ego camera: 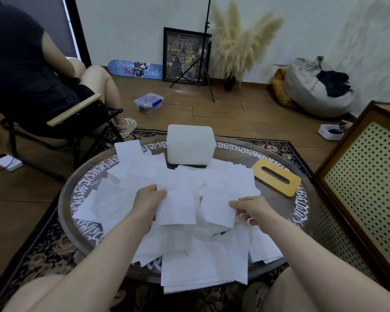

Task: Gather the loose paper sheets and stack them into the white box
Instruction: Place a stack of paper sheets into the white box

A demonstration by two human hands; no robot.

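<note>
Paper covers most of the round, dark wooden tabletop (77, 188) with its glass centre and white lettering: thin white square sheets (196, 264) lie loose and overlapping from the middle of the frame down to the near rim, some hanging over the edge. My left hand (148, 204) pinches one white sheet (178, 206) by its left edge, thumb on top, holding it above the pile at frame centre. My right hand (251, 210) pinches a second sheet (216, 210) at its right edge, just beside the first; the two sheets overlap slightly. Upper centre, at the far side of the tabletop, stands the white rectangular plastic box (189, 145), touching the far edge of the scattered paper. Right of it lies a flat yellow wooden lid with an oval slot (276, 180), partly over the sheets' right margin. In the upper left of the frame another person sits in a black folding chair (74, 122).
</note>
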